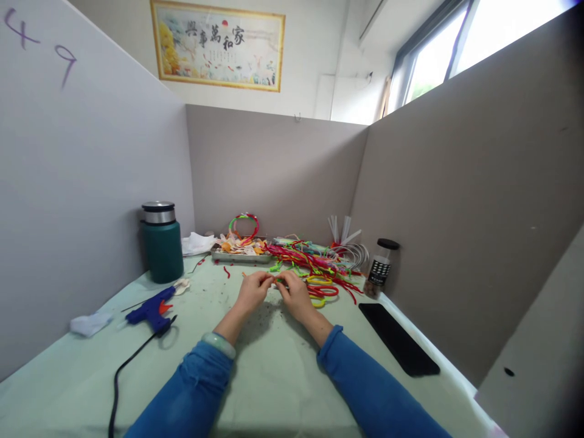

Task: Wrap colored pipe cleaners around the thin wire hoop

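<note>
One left hand (254, 288) and one right hand (295, 296) pinch a tiny, partly hidden green-and-red piece (277, 280) between them; a slack pinch might drop it beside the red-handled scissors (336, 292) or among like-coloured pipe cleaners (314, 261) beyond.

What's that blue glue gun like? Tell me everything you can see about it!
The glue gun has a dark blue, plastic-looking body and an orange-red trigger. It lies on its side on the pale green tabletop, tip pointing away and to the right, towards a small whitish scrap. A black cord runs from near its handle out of the picture's bottom. The left hand isn't touching it.
</note>
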{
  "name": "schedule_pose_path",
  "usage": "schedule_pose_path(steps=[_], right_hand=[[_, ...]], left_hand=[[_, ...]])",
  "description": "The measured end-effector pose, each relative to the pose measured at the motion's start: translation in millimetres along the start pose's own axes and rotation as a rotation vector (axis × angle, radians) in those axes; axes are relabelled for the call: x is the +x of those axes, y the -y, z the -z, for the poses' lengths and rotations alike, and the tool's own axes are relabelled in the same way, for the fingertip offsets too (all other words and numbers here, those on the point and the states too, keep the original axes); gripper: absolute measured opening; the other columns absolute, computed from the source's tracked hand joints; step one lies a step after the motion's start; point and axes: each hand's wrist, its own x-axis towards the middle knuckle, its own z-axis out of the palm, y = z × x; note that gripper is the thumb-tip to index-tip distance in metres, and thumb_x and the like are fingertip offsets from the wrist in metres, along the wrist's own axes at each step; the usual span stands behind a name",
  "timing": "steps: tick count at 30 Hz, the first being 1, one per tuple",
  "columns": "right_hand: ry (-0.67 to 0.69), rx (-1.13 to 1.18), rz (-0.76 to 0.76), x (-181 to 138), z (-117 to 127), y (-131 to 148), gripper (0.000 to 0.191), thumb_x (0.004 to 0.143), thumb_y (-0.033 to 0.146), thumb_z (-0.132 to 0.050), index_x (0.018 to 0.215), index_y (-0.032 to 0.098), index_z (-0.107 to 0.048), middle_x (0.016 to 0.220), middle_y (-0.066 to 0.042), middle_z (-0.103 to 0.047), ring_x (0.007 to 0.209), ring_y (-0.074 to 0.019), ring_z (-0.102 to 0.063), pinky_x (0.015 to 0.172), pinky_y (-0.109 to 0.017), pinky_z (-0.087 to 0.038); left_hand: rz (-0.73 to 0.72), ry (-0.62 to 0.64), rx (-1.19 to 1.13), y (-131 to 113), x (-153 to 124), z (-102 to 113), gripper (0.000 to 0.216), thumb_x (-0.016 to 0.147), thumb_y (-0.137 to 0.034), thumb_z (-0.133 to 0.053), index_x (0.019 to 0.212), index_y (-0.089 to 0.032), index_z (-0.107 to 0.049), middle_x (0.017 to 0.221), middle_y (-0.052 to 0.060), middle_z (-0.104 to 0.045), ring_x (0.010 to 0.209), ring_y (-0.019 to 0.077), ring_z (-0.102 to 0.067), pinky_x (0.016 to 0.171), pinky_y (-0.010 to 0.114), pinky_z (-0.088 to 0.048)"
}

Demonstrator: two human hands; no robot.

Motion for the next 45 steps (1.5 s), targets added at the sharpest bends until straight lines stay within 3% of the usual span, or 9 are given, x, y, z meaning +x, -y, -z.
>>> schedule_pose_path(steps=[8, 16, 30, 38, 45], right_hand=[[0.023, -0.065, 0.044, -0.7, 1.2, -1.7, 0.014, 0.086, 0.019, -0.048, 0.095, 0.02, -0.058, 0.091, -0.008, -0.059, 0.086, -0.0202, -0.054, 0.076, -0.034, -0.045], [-0.004, -0.057, 0.0, -0.5, 0.5, -0.4, 0.012, 0.085, 0.019, -0.049, 0.091, 0.019, -0.059, 0.089, -0.007, -0.059, 0.085, -0.0194, -0.054, 0.075, -0.031, -0.044], [0.018, -0.066, -0.03, -3.2, -2.0, 2.5, 0.012, 0.082, 0.014, -0.049, 0.09, 0.018, -0.058, 0.088, -0.007, -0.057, 0.082, -0.0192, -0.054, 0.074, -0.031, -0.044], [0.008, -0.056, -0.004, -2.2, -0.7, 5.4, 0.013, 0.082, 0.015, -0.049, 0.092, 0.019, -0.056, 0.092, -0.008, -0.057, 0.076, -0.0179, -0.055, 0.071, -0.031, -0.045], [0.014, -0.049, 0.006, -1.7, -0.1, 7.7, 0.014, 0.082, 0.014, -0.048, 0.092, 0.019, -0.056, 0.092, -0.008, -0.057, 0.078, -0.0181, -0.055, 0.073, -0.031, -0.045]], left_hand=[[-0.19, -0.066, 0.176, 4.5, -4.0, -1.8, 0.019, 0.083, -0.026, -0.051, 0.086, -0.02, -0.069, 0.085, 0.004, -0.065, 0.074, 0.0119, -0.058, 0.069, 0.022, -0.041], [-0.265, -0.117, 0.328, -1.6, -7.2, 4.2, 0.018, 0.083, -0.029, -0.052, 0.083, -0.02, -0.068, 0.087, 0.005, -0.065, 0.085, 0.0152, -0.056, 0.076, 0.025, -0.041], [-0.156, -0.077, 0.199, -0.2, -7.1, -3.2, 0.016, 0.081, -0.026, -0.053, 0.082, -0.02, -0.068, 0.083, 0.003, -0.066, 0.076, 0.0131, -0.057, 0.069, 0.022, -0.039], [0.087, 0.008, -0.08, 1.8, 0.7, -0.9, 0.022, 0.076, -0.032, -0.054, 0.077, -0.016, -0.069, 0.063, 0.001, -0.065, 0.058, 0.0115, -0.057, 0.057, 0.02, -0.041], [0.1, 0.054, -0.093, -5.1, 0.5, 5.3, 0.029, 0.077, -0.036, -0.049, 0.069, -0.014, -0.067, 0.051, -0.001, -0.058, 0.051, 0.0105, -0.052, 0.053, 0.02, -0.038]])
